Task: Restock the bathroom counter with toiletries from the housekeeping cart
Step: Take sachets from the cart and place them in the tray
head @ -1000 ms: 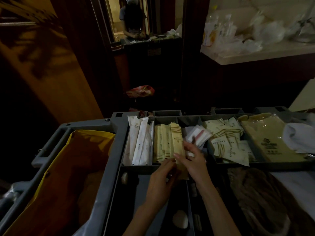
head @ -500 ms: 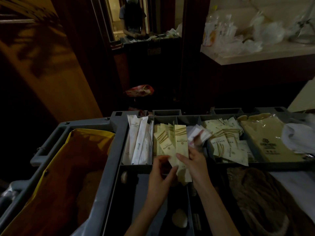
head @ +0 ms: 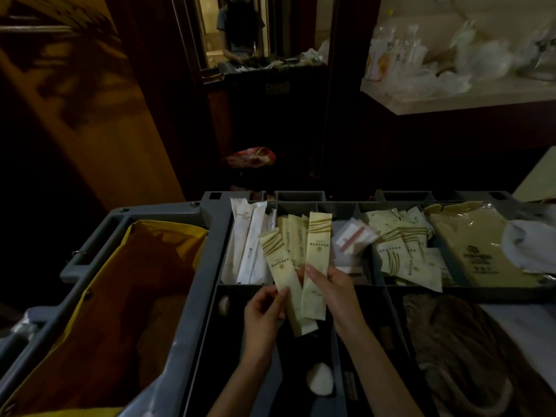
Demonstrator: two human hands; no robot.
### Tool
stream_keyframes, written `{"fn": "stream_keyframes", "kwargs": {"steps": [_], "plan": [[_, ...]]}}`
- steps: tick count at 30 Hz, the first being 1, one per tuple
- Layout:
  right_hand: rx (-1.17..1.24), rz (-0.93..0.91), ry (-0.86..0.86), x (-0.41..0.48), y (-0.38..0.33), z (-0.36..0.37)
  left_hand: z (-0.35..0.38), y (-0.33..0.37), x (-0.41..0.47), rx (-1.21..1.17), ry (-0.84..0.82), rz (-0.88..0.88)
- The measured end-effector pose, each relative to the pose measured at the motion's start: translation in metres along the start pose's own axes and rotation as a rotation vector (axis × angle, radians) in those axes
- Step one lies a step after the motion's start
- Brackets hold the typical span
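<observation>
Right hand pinches upright packet, thumb on front; left hand pinches tilted packet just beside, above cart.

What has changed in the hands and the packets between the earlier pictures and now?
The tilted packet and the upright packet have been drawn further out of their compartment and fanned apart. The left hand now pinches the tilted one, and the right hand holds the upright one. The white packets, the other sachets and the yellow bag lie as before.
</observation>
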State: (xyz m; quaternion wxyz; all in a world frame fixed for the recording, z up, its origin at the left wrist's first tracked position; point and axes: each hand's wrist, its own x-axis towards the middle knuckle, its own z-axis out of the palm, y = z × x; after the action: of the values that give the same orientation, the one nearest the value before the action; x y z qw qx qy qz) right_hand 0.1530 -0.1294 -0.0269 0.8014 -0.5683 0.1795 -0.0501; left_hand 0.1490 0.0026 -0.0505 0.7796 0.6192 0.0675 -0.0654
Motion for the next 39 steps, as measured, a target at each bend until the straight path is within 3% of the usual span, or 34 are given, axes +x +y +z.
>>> {"fn": "stream_keyframes", "kwargs": {"steps": [11, 17, 23, 32, 39], "plan": [[-0.075, -0.032, 0.045, -0.008, 0.002, 0.005, -0.005, 0.011, 0.001, -0.133, -0.055, -0.066], [-0.160, -0.024, 0.035, -0.012, 0.005, 0.002, -0.006, 0.012, 0.003, -0.070, -0.077, 0.004], [-0.274, -0.063, -0.102, -0.017, 0.001, 0.001, -0.011, 0.016, 0.003, 0.028, 0.008, 0.084], [-0.369, -0.106, -0.066, -0.011, 0.007, 0.001, -0.010, 0.016, 0.002, 0.058, -0.100, 0.059], [-0.420, -0.104, -0.107, -0.009, 0.012, -0.003, -0.010, 0.014, 0.001, -0.006, -0.053, 0.012]]}}
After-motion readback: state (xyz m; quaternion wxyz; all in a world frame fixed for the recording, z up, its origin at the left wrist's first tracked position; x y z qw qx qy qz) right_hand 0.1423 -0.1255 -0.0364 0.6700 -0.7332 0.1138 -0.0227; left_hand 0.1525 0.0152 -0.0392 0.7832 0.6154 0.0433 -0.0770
